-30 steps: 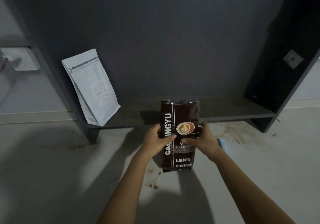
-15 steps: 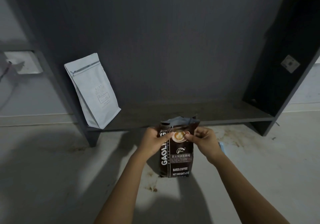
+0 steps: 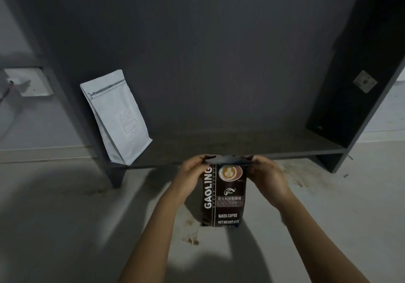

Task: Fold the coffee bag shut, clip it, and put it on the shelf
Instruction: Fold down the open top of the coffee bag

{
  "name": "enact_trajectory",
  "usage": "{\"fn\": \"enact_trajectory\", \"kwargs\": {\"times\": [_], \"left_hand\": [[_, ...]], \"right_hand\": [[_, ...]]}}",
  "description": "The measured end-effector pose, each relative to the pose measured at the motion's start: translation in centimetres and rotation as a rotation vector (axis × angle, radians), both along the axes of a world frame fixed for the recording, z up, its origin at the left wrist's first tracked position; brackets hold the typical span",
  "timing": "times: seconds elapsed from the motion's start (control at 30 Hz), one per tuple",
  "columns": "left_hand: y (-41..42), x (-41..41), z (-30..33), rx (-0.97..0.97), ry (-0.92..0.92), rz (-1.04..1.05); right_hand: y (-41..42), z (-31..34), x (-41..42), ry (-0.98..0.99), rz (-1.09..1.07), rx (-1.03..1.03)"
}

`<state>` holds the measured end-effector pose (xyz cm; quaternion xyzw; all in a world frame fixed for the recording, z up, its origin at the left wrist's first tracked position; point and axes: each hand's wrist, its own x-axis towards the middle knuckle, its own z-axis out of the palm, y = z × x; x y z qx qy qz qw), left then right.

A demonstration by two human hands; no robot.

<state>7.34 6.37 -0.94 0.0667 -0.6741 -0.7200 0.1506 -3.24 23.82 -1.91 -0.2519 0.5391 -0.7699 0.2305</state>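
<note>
Pinching the coffee bag's (image 3: 223, 195) folded top, left hand (image 3: 192, 177) and right hand (image 3: 266, 178), each grip clamped.

The dark brown foil coffee bag (image 3: 223, 195), printed with white lettering and a latte-cup picture, stands upright, held above the floor just in front of the dark grey shelf board's (image 3: 252, 146) front edge. Its top strip is folded over forward, pinched at both upper corners.
</note>
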Motion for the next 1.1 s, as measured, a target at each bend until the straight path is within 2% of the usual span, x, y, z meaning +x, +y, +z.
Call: {"fn": "enact_trajectory", "kwargs": {"times": [0.1, 0.2, 0.33, 0.53, 0.7, 0.8, 0.97, 1.03, 1.1], "left_hand": [[-0.2, 0.4, 0.4, 0.034, -0.026, -0.109], [-0.1, 0.5, 0.7, -0.042, -0.063, -0.115], [-0.1, 0.6, -0.1, -0.172, -0.114, -0.046], [0.0, 0.9, -1.5, -0.263, -0.217, 0.077], [0.8, 1.1, -1.2, -0.416, -0.128, 0.286], [1.2, 1.7, -1.9, -0.425, -0.091, 0.363], [2.0, 1.7, -3.0, -0.564, -0.086, 0.429], [1.9, 1.6, -2.7, -0.601, -0.069, 0.426], [2.0, 1.6, -2.8, -0.67, -0.106, 0.391]], "right_hand": [[0.2, 0.2, -0.1, -0.111, 0.045, -0.02], [0.4, -0.5, -0.2, -0.045, 0.062, 0.067], [0.9, -1.3, -0.2, -0.017, 0.081, 0.136], [1.1, -2.7, 0.4, 0.092, 0.048, 0.36], [0.9, -2.2, 0.6, 0.313, -0.039, 0.504], [0.9, -2.2, 1.0, 0.339, -0.1, 0.511], [0.4, -3.1, 1.2, 0.388, -0.225, 0.547], [0.6, -3.0, 1.2, 0.358, -0.241, 0.494], [0.7, -3.2, 1.3, 0.382, -0.233, 0.538]]}}
